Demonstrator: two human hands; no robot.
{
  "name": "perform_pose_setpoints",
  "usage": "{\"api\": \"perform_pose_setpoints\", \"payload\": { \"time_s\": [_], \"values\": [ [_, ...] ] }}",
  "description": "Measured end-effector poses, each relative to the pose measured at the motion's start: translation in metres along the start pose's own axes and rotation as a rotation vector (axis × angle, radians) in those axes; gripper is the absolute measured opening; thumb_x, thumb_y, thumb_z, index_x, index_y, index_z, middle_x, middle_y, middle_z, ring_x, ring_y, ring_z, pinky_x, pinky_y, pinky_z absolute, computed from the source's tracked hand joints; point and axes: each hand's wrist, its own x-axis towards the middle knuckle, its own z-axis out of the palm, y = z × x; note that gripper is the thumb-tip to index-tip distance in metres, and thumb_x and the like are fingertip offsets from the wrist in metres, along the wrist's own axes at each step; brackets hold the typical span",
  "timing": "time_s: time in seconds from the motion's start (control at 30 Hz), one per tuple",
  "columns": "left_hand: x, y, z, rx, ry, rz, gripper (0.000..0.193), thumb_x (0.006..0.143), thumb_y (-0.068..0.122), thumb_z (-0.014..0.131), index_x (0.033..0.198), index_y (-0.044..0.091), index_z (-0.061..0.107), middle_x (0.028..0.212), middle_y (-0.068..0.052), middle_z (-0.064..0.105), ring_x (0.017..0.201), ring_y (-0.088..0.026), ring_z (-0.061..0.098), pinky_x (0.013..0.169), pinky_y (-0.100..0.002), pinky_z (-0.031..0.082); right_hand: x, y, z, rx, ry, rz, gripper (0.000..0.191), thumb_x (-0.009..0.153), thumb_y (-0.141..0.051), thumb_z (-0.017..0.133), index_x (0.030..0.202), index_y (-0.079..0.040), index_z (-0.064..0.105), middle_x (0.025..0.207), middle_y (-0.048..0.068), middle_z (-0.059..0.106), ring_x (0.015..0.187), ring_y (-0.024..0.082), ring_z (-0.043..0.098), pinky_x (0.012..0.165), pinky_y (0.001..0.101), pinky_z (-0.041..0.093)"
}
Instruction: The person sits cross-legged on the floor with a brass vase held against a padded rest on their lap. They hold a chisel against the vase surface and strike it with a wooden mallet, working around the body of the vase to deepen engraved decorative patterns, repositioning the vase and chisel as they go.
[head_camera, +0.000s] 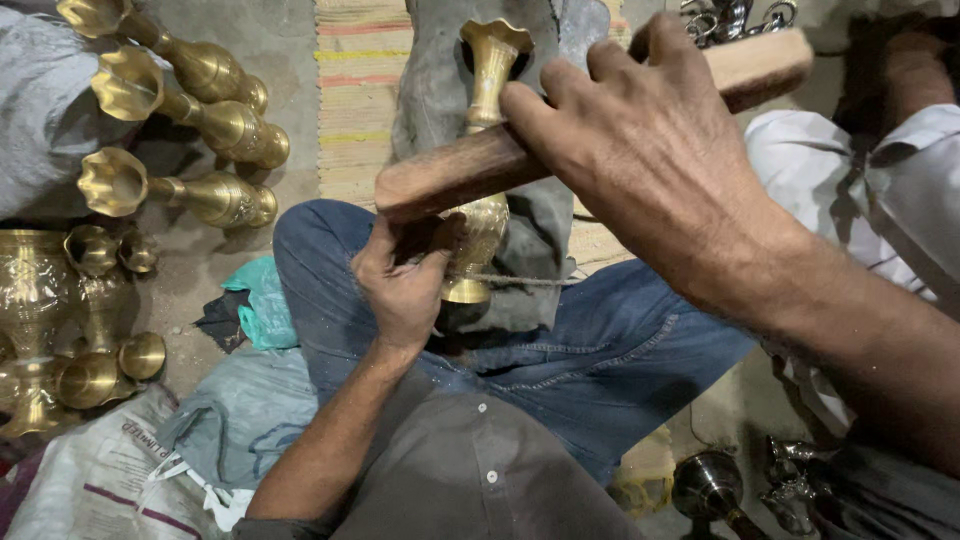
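Brass glints between my knees: the brass vase (486, 150) stands nearly upright, its long axis running away from me, flared mouth pointing far and foot toward my lap. My left hand (405, 280) is clamped around its lower belly, fingers curled shut on the metal. My right hand (650, 160) is closed over the wooden block (470, 165), which lies crosswise against the vase's neck, its long axis slanting up to the right. Beyond my left hand, more brass vases (200, 130) lie on their sides on the floor (270, 40). A striped mat (355, 90) stretches ahead.
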Motion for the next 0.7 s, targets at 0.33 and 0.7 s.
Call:
{"api": "perform_pose_setpoints", "payload": {
  "time_s": [0.33, 0.7],
  "values": [
    [-0.001, 0.009, 0.006, 0.013, 0.031, -0.12, 0.019, 0.097, -0.001, 0.082, 0.107, -0.001, 0.066, 0.086, -0.006, 0.074, 0.079, -0.01, 0.07, 0.072, -0.025, 0.056, -0.016, -0.001, 0.011, 0.124, 0.045, 0.035, 0.025, 0.095, -0.009, 0.069, 0.117, -0.008, 0.059, 0.096, 0.008, 0.066, 0.093, 0.024, 0.07, 0.087, 0.0442, 0.05],
    [-0.006, 0.007, 0.009, 0.208, 0.033, 0.105, 0.024, 0.094, -0.001, 0.081, 0.111, 0.0, 0.065, 0.093, -0.008, 0.075, 0.085, -0.013, 0.073, 0.077, -0.028, 0.059, -0.023, -0.002, 0.009, 0.187, 0.009, 0.051, 0.023, 0.107, -0.015, 0.071, 0.124, -0.008, 0.057, 0.101, 0.008, 0.067, 0.098, 0.026, 0.071, 0.087, 0.0479, 0.052]
  ]
}}
